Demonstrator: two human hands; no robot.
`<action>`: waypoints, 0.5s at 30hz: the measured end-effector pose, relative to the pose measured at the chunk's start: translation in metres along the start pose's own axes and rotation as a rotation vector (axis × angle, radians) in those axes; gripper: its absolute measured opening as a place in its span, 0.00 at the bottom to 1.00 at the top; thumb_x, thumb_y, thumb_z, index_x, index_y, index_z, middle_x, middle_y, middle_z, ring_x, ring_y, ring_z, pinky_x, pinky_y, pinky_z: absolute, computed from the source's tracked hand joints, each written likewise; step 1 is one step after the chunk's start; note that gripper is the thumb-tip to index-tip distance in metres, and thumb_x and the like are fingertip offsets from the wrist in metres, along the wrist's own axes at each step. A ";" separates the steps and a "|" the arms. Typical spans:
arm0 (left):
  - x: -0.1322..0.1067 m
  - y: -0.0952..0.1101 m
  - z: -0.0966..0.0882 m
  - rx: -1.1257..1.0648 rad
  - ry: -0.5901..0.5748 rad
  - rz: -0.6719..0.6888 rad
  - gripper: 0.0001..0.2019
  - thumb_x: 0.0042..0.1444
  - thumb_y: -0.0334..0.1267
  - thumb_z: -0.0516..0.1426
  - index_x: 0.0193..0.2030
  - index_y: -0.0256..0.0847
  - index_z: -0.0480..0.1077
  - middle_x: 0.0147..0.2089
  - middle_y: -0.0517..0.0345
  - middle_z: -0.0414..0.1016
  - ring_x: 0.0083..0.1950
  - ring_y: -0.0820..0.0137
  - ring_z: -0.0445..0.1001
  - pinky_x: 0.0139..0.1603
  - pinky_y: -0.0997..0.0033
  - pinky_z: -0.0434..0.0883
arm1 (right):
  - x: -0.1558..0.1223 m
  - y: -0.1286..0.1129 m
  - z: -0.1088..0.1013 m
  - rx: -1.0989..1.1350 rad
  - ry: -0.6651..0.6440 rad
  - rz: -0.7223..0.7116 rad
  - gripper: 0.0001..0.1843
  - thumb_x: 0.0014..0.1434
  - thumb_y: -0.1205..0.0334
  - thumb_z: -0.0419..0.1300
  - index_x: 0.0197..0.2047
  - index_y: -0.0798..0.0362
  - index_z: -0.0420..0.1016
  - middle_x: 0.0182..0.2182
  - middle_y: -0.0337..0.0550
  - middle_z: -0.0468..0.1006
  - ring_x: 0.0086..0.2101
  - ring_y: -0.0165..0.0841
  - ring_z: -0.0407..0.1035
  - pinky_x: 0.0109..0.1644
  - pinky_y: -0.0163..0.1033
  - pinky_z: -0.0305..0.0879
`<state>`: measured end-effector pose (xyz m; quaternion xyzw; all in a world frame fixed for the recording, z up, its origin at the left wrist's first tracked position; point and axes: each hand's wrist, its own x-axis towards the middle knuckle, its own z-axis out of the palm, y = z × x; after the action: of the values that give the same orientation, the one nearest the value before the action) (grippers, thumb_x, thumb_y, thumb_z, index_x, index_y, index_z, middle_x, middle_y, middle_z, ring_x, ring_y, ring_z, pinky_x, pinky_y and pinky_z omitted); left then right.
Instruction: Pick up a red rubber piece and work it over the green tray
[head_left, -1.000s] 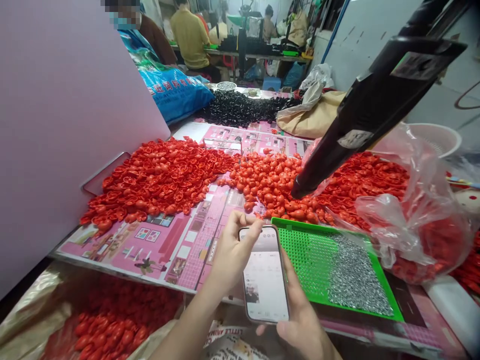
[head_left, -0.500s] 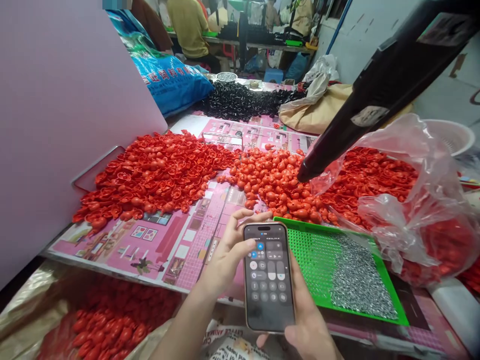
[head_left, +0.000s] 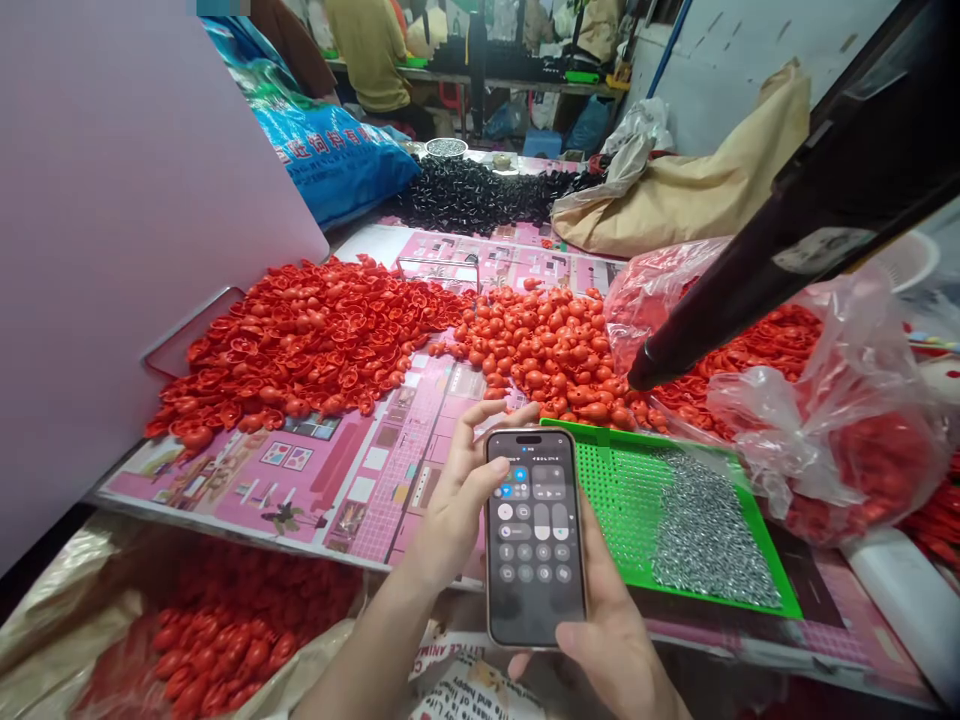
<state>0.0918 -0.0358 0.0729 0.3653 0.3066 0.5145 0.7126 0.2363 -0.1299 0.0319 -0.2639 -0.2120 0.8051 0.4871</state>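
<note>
A smartphone (head_left: 535, 600) with a dark screen full of round icons is held upright in front of me. My right hand (head_left: 611, 625) wraps its lower right side, the thumb by the bottom corner. At the upper left of the phone, my left hand (head_left: 454, 500) curls round the edge, its thumb over the screen and its fingers reaching behind the top. Just right of the phone lies a green perforated tray (head_left: 600, 515) with a heap of small silvery metal pieces (head_left: 709, 535). Beyond my hands are rounded red plastic parts (head_left: 547, 345).
Red shells (head_left: 300, 345) are heaped at the left. A black pole (head_left: 720, 300) slants in from the right before plastic bags (head_left: 877, 420) of red parts. Black pieces (head_left: 480, 195), a blue sack (head_left: 337, 165) and a person (head_left: 367, 55) are farther back. An open sack (head_left: 315, 665) sits below the table edge.
The view has shifted slightly, and the black pole's tip appears farther right and lower. Both hands stay at the phone, and its screen looks the same.
</note>
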 end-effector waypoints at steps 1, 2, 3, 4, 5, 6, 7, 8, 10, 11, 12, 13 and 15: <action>-0.002 0.000 0.002 0.015 0.008 -0.008 0.21 0.62 0.38 0.55 0.60 0.50 0.57 0.67 0.51 0.66 0.60 0.58 0.70 0.56 0.58 0.68 | -0.001 0.000 0.000 0.002 0.007 0.001 0.61 0.53 0.63 0.66 0.70 0.29 0.22 0.63 0.47 0.65 0.34 0.33 0.77 0.37 0.43 0.76; -0.004 0.001 0.003 0.035 0.014 -0.015 0.22 0.62 0.38 0.56 0.62 0.52 0.56 0.68 0.52 0.64 0.61 0.57 0.69 0.57 0.57 0.67 | -0.001 -0.001 0.000 0.002 0.009 0.001 0.61 0.53 0.63 0.66 0.70 0.29 0.21 0.63 0.48 0.66 0.36 0.35 0.77 0.37 0.43 0.76; -0.006 0.001 0.005 0.058 0.015 -0.018 0.24 0.62 0.38 0.56 0.63 0.53 0.56 0.69 0.52 0.62 0.62 0.57 0.68 0.58 0.56 0.67 | -0.002 -0.002 0.001 -0.003 0.005 0.002 0.61 0.53 0.63 0.66 0.70 0.30 0.21 0.62 0.48 0.67 0.38 0.37 0.77 0.37 0.44 0.76; -0.008 0.001 0.006 0.085 0.014 -0.012 0.24 0.62 0.38 0.56 0.63 0.54 0.55 0.69 0.53 0.61 0.63 0.57 0.67 0.60 0.56 0.66 | -0.002 -0.003 0.002 -0.007 -0.002 0.001 0.61 0.53 0.63 0.66 0.70 0.31 0.20 0.61 0.49 0.68 0.40 0.40 0.77 0.38 0.45 0.76; -0.011 0.001 0.007 0.111 0.011 0.000 0.25 0.62 0.38 0.56 0.64 0.55 0.54 0.70 0.54 0.59 0.64 0.57 0.65 0.62 0.55 0.64 | -0.002 -0.004 0.002 -0.007 -0.008 0.003 0.61 0.54 0.62 0.65 0.70 0.31 0.19 0.60 0.49 0.69 0.42 0.41 0.77 0.38 0.45 0.76; -0.013 0.000 0.008 0.136 0.008 0.020 0.26 0.62 0.37 0.56 0.65 0.56 0.54 0.71 0.55 0.58 0.66 0.57 0.64 0.64 0.55 0.62 | -0.002 -0.004 0.003 -0.006 -0.012 0.008 0.61 0.54 0.62 0.65 0.70 0.31 0.19 0.60 0.48 0.70 0.44 0.43 0.76 0.38 0.45 0.76; -0.016 0.000 0.008 0.160 0.004 0.042 0.28 0.61 0.37 0.57 0.66 0.56 0.53 0.71 0.55 0.57 0.67 0.56 0.62 0.65 0.55 0.61 | -0.002 -0.004 0.003 -0.004 -0.008 0.008 0.61 0.54 0.62 0.65 0.69 0.31 0.18 0.61 0.47 0.69 0.47 0.44 0.75 0.38 0.45 0.76; -0.018 -0.001 0.009 0.185 0.001 0.058 0.30 0.61 0.36 0.58 0.67 0.56 0.52 0.71 0.55 0.56 0.68 0.56 0.61 0.66 0.55 0.60 | -0.002 -0.004 0.003 0.000 0.005 0.002 0.61 0.54 0.62 0.65 0.69 0.30 0.18 0.62 0.46 0.68 0.50 0.45 0.74 0.40 0.46 0.77; -0.022 -0.004 0.009 0.234 -0.005 0.074 0.35 0.58 0.36 0.60 0.69 0.56 0.50 0.71 0.54 0.56 0.68 0.54 0.60 0.66 0.55 0.60 | -0.002 -0.002 0.003 -0.001 0.033 -0.011 0.62 0.52 0.61 0.66 0.70 0.31 0.19 0.64 0.43 0.64 0.53 0.46 0.71 0.45 0.49 0.76; -0.023 -0.005 0.009 0.260 -0.005 0.079 0.37 0.57 0.36 0.62 0.69 0.56 0.49 0.71 0.54 0.56 0.67 0.54 0.60 0.66 0.55 0.60 | -0.002 -0.002 0.003 -0.009 0.040 -0.012 0.62 0.52 0.61 0.66 0.70 0.31 0.20 0.65 0.43 0.63 0.53 0.46 0.71 0.47 0.51 0.75; -0.024 -0.006 0.010 0.284 -0.004 0.085 0.39 0.56 0.36 0.62 0.70 0.57 0.48 0.70 0.54 0.56 0.67 0.53 0.60 0.66 0.55 0.61 | -0.002 -0.001 0.003 -0.018 0.043 -0.012 0.62 0.52 0.61 0.66 0.70 0.32 0.20 0.65 0.44 0.64 0.52 0.46 0.72 0.48 0.53 0.75; -0.025 -0.007 0.010 0.302 -0.002 0.089 0.41 0.55 0.36 0.63 0.70 0.57 0.47 0.70 0.54 0.56 0.66 0.53 0.61 0.65 0.56 0.62 | -0.003 -0.001 0.003 -0.023 0.044 -0.011 0.62 0.52 0.60 0.66 0.70 0.33 0.20 0.65 0.44 0.64 0.52 0.46 0.72 0.50 0.54 0.73; -0.024 -0.008 0.011 0.316 0.010 0.089 0.39 0.57 0.37 0.62 0.70 0.58 0.47 0.70 0.55 0.57 0.65 0.55 0.62 0.64 0.57 0.63 | -0.003 -0.001 0.004 -0.013 0.052 -0.015 0.62 0.52 0.59 0.66 0.70 0.34 0.19 0.65 0.45 0.64 0.55 0.46 0.70 0.54 0.55 0.71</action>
<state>0.0976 -0.0627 0.0737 0.4836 0.3708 0.4927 0.6211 0.2355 -0.1325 0.0356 -0.2863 -0.2067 0.7929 0.4967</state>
